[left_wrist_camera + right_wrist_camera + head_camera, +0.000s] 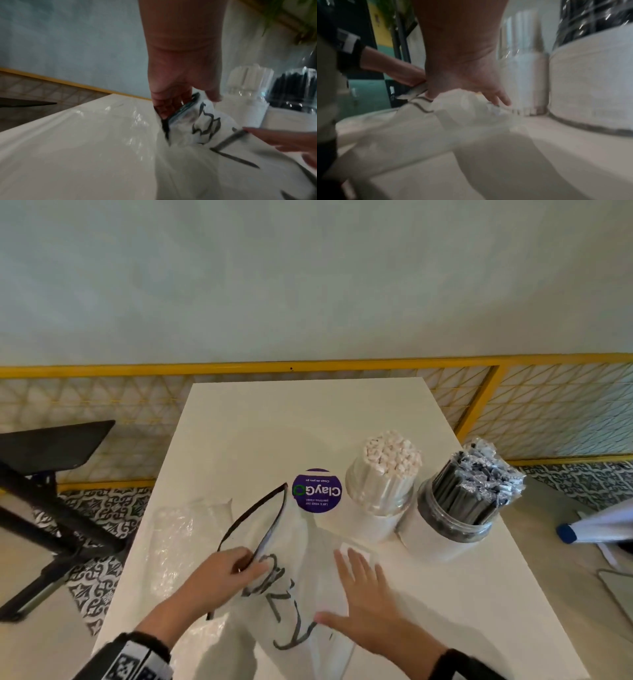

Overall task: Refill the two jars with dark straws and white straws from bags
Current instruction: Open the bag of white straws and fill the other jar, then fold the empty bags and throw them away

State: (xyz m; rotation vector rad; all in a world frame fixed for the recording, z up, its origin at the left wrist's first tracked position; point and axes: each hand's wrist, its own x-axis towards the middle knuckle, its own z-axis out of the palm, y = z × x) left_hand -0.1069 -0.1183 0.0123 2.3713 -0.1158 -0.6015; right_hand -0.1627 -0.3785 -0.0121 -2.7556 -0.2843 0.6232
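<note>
Two jars right of purple sticker (317, 490): white-straw jar (382, 494) full; dark-straw jar (459, 508) full, farther right. Left hand (224, 571) pinching empty bag (294, 587) below sticker; right hand (368, 597) flat, fingers spread. Sticker visible only from head view.

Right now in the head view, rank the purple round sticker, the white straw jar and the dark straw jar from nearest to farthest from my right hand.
1. White straw jar, ahead of the right hand.
2. Purple round sticker, ahead and to the left; close to the first.
3. Dark straw jar, farthest right.
</note>
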